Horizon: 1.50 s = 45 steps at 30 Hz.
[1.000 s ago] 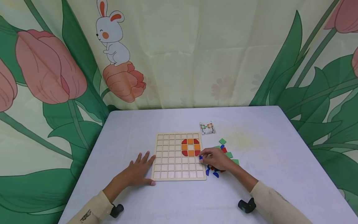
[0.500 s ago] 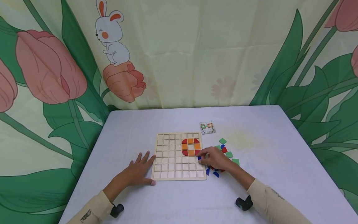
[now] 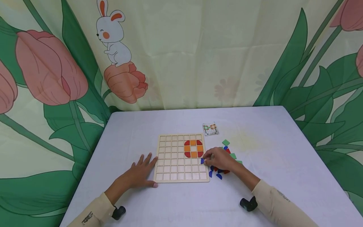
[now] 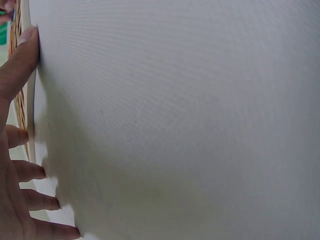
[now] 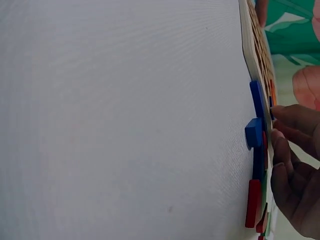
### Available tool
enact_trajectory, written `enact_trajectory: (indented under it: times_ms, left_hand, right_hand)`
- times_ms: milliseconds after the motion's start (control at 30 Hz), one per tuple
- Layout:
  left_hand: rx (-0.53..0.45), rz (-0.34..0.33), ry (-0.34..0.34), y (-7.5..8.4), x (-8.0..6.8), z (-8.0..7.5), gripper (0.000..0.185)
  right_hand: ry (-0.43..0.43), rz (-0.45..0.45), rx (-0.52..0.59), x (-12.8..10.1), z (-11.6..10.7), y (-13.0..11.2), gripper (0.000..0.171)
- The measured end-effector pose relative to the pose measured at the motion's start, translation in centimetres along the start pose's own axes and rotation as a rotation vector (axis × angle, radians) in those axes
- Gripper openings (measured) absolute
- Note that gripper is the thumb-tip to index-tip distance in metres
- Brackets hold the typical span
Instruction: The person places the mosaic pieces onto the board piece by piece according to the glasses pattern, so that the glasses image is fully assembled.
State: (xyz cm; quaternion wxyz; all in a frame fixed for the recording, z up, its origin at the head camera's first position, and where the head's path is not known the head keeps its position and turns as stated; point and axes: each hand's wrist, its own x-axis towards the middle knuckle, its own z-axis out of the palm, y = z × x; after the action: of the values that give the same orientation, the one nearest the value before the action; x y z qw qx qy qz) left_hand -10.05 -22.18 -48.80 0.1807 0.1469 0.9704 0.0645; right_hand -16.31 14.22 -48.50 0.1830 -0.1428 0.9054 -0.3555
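Observation:
A wooden grid board lies on the table, with red and orange tiles set in a ring at its upper right. My left hand rests with spread fingers along the board's left edge; its thumb touches the frame in the left wrist view. Over the right side of the board, just below the ring, my right hand pinches a small blue tile between thumb and fingertips. The fingers partly cover that tile.
Loose blue, red and green tiles are scattered right of the board, some under the right hand. A small pattern card lies beyond the board's upper right corner. Behind the white table hangs a printed curtain.
The right hand slid slightly left over the board with the blue tile, then shifted a little back right, still pinching it. The left hand has stayed in place.

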Motion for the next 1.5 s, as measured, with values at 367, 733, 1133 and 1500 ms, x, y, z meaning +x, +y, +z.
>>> enact_trajectory:
  times_ms: [367, 733, 1133, 1500]
  left_hand:
    - [0.009, 0.002, -0.003, 0.0, 0.1, 0.0, 0.113]
    - [0.007, -0.003, 0.002, 0.0, 0.1, 0.1, 0.112]
    - [0.009, -0.013, 0.001, -0.1, 0.2, 0.3, 0.113]
    - [0.007, -0.017, -0.008, -0.1, 0.2, 0.4, 0.114]
  right_hand:
    - [-0.001, 0.029, -0.078, 0.6, 0.2, -0.8, 0.009]
    - [-0.011, 0.000, -0.079, 0.9, 0.2, -0.7, 0.016]
    - [0.062, -0.045, -0.027, 0.3, -3.2, 3.5, 0.024]
    - [0.134, 0.067, -0.091, -0.2, -6.7, 6.8, 0.025]
